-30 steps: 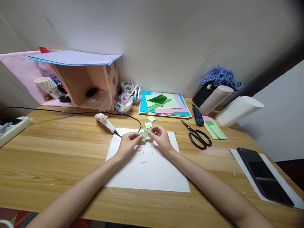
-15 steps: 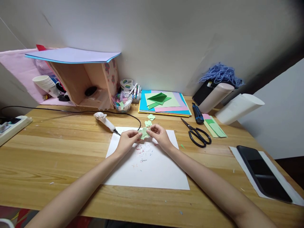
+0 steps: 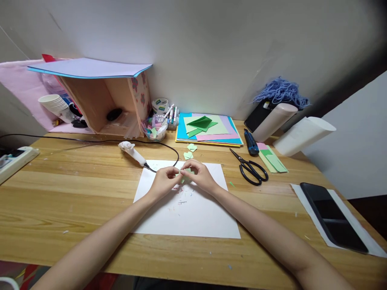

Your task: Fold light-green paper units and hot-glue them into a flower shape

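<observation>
Over the white paper sheet (image 3: 193,219), a small light green folded paper (image 3: 186,177) is pinched between my two hands, mostly covered by the fingers. My left hand (image 3: 165,181) grips it from the left with thumb and forefinger. From the right, my right hand (image 3: 199,176) closes on it, its fingertips meeting those of the left. Just beyond the sheet, two folded light green paper hearts (image 3: 188,155) lie on the wooden table. Coloured pen marks cover the middle of the white sheet.
Black-handled scissors (image 3: 250,167) and a box cutter (image 3: 251,141) lie at right, near a phone (image 3: 332,217). A corded white hot glue gun (image 3: 132,153) is at left. Behind are coloured papers (image 3: 223,137), a cardboard box (image 3: 141,96) and a tub of scraps (image 3: 155,131).
My hands have come closer together, and the fingertips now meet over the green paper, hiding more of it. The view has shifted slightly.
</observation>
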### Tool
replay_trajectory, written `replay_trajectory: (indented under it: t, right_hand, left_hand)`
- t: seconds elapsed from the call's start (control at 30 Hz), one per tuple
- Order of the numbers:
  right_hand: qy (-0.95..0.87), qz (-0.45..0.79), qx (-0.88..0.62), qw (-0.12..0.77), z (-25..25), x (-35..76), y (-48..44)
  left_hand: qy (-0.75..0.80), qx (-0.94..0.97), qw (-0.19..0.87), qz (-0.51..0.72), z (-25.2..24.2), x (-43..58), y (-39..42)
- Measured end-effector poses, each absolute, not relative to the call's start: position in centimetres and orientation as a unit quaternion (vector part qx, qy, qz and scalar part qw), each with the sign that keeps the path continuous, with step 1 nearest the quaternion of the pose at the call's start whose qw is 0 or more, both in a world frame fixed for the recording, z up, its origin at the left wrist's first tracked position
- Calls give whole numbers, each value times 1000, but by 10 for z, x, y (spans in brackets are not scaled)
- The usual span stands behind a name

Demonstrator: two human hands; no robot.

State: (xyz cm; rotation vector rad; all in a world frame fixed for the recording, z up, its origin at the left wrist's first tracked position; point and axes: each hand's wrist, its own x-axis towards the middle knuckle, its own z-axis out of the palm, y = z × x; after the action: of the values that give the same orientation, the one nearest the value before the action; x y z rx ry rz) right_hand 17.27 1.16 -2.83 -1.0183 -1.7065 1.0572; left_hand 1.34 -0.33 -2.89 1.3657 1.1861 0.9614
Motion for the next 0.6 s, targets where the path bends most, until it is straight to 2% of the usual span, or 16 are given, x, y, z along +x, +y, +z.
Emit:
replay_trajectory:
  t: [0.23, 0.5, 0.6]
  right_hand:
    - [-620, 461, -439, 458, -31, 172, 17]
    - [-414, 368, -557, 619, -42, 209, 53]
    - [-437, 386, -540, 606, -41, 207, 50]
  left_hand:
    - [505, 590, 498, 386, -33, 12, -3]
    - [508, 534, 535, 413, -23, 14, -2]
    - [507, 536, 533, 415, -24, 14, -2]
